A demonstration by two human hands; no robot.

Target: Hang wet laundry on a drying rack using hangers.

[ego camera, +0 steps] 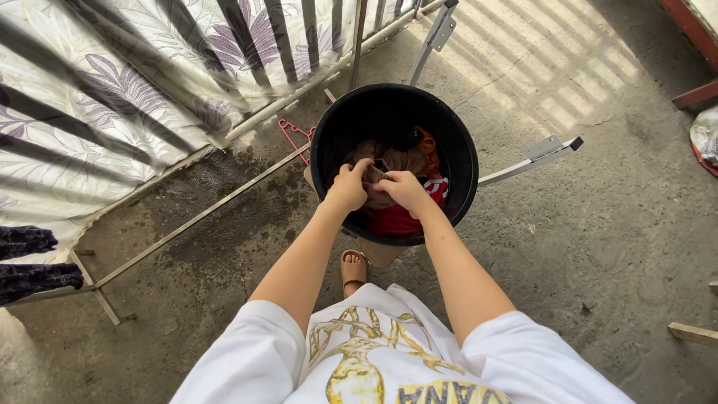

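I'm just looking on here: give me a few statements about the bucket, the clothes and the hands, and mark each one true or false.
1. Both hands are inside the black bucket. True: the left hand and right hand both reach into it.
2. The hands grip a brown garment. True.
3. The bucket is empty apart from that piece. False: a red garment and an orange one lie in it too.
4. The bucket stands on grass. False: it stands on a concrete floor.
5. A flower-print sheet hangs on the drying rack to the left. True.
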